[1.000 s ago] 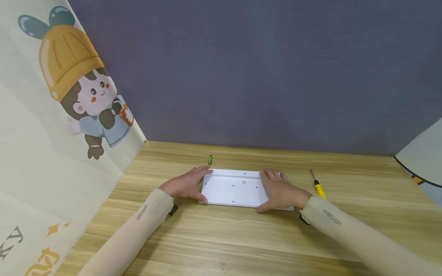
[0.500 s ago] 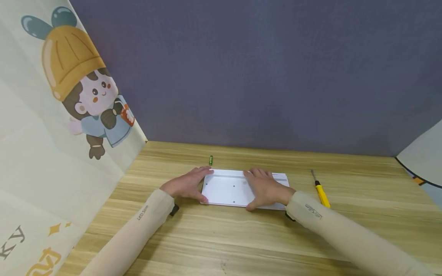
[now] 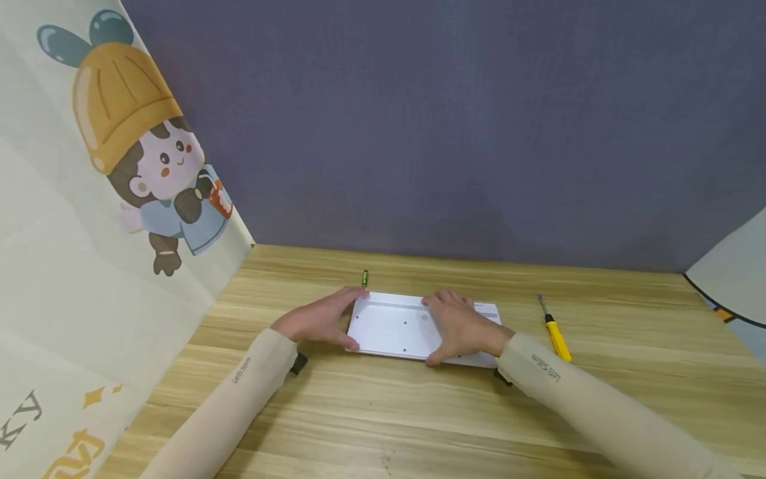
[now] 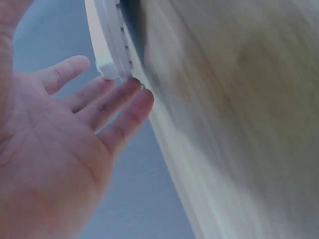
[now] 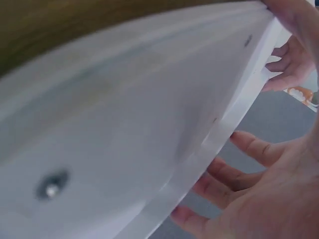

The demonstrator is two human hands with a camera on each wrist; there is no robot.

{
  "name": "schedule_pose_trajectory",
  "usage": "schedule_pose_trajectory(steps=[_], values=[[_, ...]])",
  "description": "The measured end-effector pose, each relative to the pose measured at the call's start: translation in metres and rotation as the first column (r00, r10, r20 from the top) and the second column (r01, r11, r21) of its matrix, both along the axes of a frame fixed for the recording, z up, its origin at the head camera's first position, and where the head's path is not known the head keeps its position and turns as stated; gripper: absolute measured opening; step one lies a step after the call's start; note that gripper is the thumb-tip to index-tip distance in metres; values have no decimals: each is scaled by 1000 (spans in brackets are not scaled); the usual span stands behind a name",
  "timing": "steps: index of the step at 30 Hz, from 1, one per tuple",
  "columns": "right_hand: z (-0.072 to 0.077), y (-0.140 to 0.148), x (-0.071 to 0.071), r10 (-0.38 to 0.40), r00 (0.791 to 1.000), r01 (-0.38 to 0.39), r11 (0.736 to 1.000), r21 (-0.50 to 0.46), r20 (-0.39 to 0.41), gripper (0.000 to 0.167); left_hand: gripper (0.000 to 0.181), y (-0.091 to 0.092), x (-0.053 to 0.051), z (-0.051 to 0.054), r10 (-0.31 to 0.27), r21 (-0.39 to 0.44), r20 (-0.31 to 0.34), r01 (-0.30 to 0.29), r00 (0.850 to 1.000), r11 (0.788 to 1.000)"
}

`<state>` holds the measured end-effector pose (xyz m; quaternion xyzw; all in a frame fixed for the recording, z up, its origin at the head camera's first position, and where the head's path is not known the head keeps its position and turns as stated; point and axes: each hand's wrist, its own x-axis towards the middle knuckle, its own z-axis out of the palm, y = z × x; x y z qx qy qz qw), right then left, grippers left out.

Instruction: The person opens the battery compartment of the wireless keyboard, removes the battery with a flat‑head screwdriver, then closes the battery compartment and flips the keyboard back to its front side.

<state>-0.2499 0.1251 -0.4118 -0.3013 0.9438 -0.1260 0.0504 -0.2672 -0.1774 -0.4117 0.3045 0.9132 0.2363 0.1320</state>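
Observation:
A white keyboard (image 3: 389, 329) lies with its screw-dotted underside up on the wooden table; the edges of its keys show below in the left wrist view. My left hand (image 3: 317, 320) holds its left end, thumb at the near edge and fingers at the far edge. Spanning the keyboard right of its middle, my right hand (image 3: 463, 327) grips the same two long edges. In the right wrist view, the right hand's fingertips (image 5: 214, 167) touch the keyboard's rim, and a dark screw hole shows in the blurred white underside (image 5: 124, 129).
A small green battery (image 3: 365, 278) lies behind the keyboard's left corner. To the right rests a screwdriver (image 3: 558, 338) with a yellow handle. A dark partition (image 3: 443, 133) rises behind the table (image 3: 359, 426), and a printed pale wall (image 3: 66, 279) stands at the left.
My right hand has slid left along the keyboard, uncovering its right end and the screwdriver's handle. The left hand keeps its place at the left end.

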Motion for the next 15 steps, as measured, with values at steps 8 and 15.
schedule_pose_trajectory(steps=[8,15], values=[[3,8,1,-10,1000,9,996,-94,-6,112,105,-5,3,12,25,155,0,-25,1000,988],[8,17,3,-12,1000,13,983,-182,10,111,96,-8,5,22,22,294,-66,-2,998,956]])
